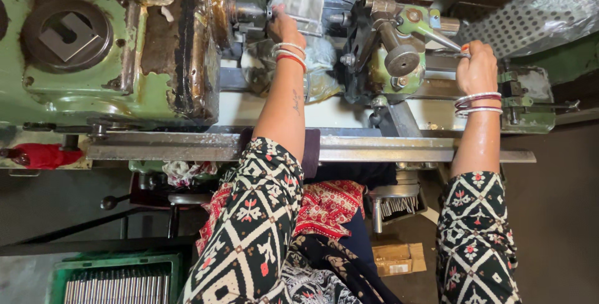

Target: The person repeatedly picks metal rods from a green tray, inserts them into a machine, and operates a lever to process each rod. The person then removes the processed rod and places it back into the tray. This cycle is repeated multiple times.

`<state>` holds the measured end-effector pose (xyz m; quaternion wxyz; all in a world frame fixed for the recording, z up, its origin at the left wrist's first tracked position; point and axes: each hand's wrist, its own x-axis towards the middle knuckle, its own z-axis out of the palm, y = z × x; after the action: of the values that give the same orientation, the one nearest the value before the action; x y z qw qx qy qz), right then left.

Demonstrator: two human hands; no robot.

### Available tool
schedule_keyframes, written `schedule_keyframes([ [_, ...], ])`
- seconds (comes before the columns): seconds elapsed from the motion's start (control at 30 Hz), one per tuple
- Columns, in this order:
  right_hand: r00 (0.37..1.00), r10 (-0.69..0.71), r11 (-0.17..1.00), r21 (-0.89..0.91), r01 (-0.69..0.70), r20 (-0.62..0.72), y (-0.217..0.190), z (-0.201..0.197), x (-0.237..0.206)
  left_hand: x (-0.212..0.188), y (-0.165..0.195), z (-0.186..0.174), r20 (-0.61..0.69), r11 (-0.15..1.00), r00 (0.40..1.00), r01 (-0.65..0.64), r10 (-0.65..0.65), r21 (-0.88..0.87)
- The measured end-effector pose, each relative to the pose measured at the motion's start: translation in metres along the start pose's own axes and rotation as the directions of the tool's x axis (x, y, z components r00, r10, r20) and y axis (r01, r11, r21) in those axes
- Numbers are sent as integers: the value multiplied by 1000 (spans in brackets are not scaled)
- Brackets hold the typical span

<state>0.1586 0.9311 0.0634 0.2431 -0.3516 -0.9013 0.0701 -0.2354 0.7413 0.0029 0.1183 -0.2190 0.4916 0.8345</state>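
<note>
Head view looks down on a worn green lathe [112, 86], the landmark for all else. Below its left end sits a green crate [56, 273] of grey metal rods [118, 288], their long axes running away from the viewer. At the lathe's spindle [248, 12], the left hand [285, 28] reaches in with fingers curled toward a small grey workpiece [269, 12]; whether they actually pinch it cannot be told. That piece is short and dull metal, its axis lying left to right along the lathe bed. Clear crumpled plastic [312, 61] lies just behind the wrist. Below the lathe's middle, on the floor, rests a small brown cardboard box [399, 257] with a pale label. Right of the tool post, the right hand [477, 67] is closed around a slim metal lever [446, 39] slanting up to the left.
</note>
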Motion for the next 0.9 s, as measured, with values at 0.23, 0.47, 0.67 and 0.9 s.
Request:
schedule_keyframes([
  [0.23,999,-24,1000,-14,25,33,-1,-8,8,8,-4,1,42,982,993,119,-114,-147],
  [0.47,972,233,954,-188,-235,-29,-55,3,-34,21,-9,-4,186,965,978,134,-93,-226],
  [0.67,996,1,997,73,6,-92,-38,-3,-30,22,-9,-10,269,969,953,187,-138,-163],
  [0.9,924,280,800,596,-73,-262,89,-58,-96,17,-5,-16,280,956,918,240,-279,167],
])
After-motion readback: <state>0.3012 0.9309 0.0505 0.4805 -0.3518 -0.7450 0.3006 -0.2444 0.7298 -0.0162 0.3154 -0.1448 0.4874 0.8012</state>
